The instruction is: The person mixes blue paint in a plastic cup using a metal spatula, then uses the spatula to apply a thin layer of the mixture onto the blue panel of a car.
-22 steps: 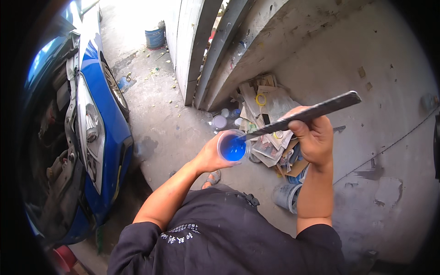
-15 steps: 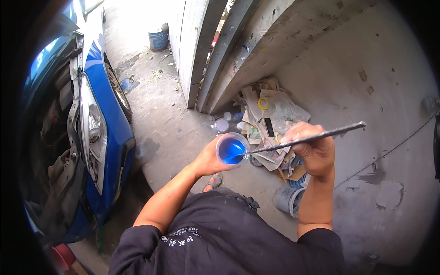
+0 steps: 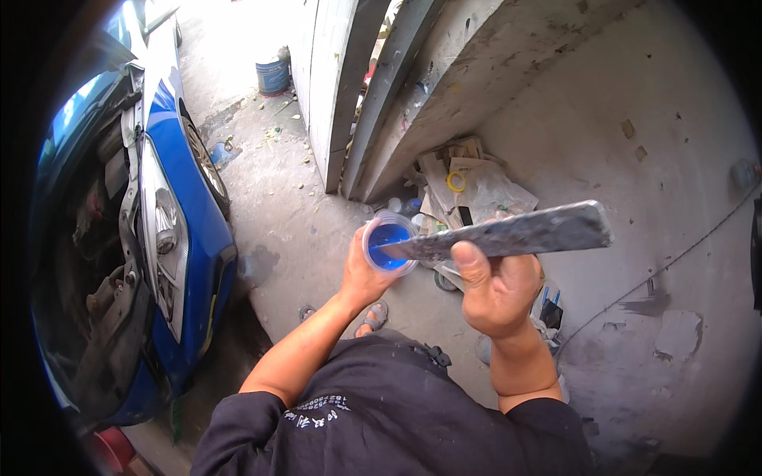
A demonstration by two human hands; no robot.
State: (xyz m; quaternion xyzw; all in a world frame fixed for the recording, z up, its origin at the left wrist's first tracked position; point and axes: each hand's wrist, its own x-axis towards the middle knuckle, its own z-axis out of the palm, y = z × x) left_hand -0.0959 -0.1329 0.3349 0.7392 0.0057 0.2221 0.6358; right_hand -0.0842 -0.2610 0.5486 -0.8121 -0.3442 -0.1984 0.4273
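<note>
My left hand (image 3: 367, 266) is wrapped round a clear plastic cup (image 3: 410, 224) in front of my body. Bright blue paint (image 3: 386, 236) lies in the cup. My right hand (image 3: 502, 285) grips a long flat stirring stick (image 3: 540, 232), grey and crusted with dried paint, with the thumb against its near edge. The stick's narrower end dips into the paint, and its wide end points right with the broad face turned up. The fingers behind the stick are partly hidden.
A blue car (image 3: 182, 174) with its hood up stands at left. Scrap paper and cardboard (image 3: 492, 178) with a yellow tape roll (image 3: 456, 182) lie by the wall. A paint bucket (image 3: 273, 75) stands beyond. A cable (image 3: 675, 254) runs along the right wall.
The stick has turned from edge-on to showing its broad face. My right hand has moved down and left. The cup has shifted slightly left and up, tilting a little.
</note>
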